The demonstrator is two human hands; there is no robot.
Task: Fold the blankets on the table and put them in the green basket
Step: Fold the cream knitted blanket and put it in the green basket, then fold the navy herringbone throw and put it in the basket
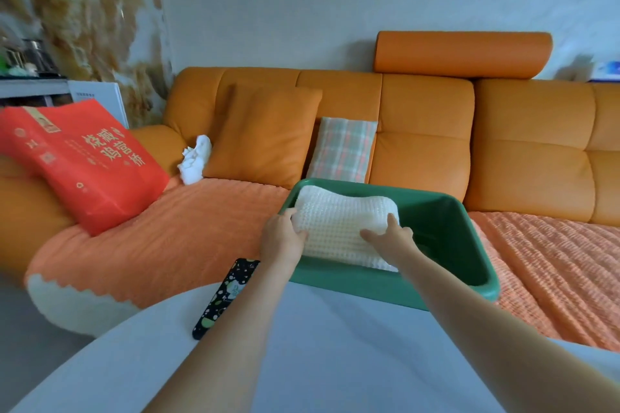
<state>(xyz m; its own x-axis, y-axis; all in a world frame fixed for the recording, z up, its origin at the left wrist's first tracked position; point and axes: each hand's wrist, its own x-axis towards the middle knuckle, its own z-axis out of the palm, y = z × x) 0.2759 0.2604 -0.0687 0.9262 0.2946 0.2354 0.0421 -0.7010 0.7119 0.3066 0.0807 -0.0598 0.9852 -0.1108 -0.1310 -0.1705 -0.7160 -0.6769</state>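
**Setting the folded blanket down into the basket**

Head view: the folded white waffle-weave blanket (pixel 339 228) is in the left half of the green basket (pixel 396 292). Its near edge seems to ride on the front rim, so it looks not yet settled on the bottom. The basket stands on the orange sofa's (pixel 426 131) seat cover, just past the far edge of the pale worktop (pixel 302 362).

The left hand (pixel 285 235) grips the blanket's left edge, fingers curled round it. The right hand (pixel 392 238) lies on top near the right edge with fingers stretched out, pressing rather than clasping.

To finish well, I judge it best to keep the layers pressed together and ease the near edge off the rim. The bundle should then go down level against the left wall, so the free right side stays open. The curled hand should let go last, or the fold may spring apart.

A dark patterned flat object (pixel 224 298) at the worktop's edge lies clear of the arms.
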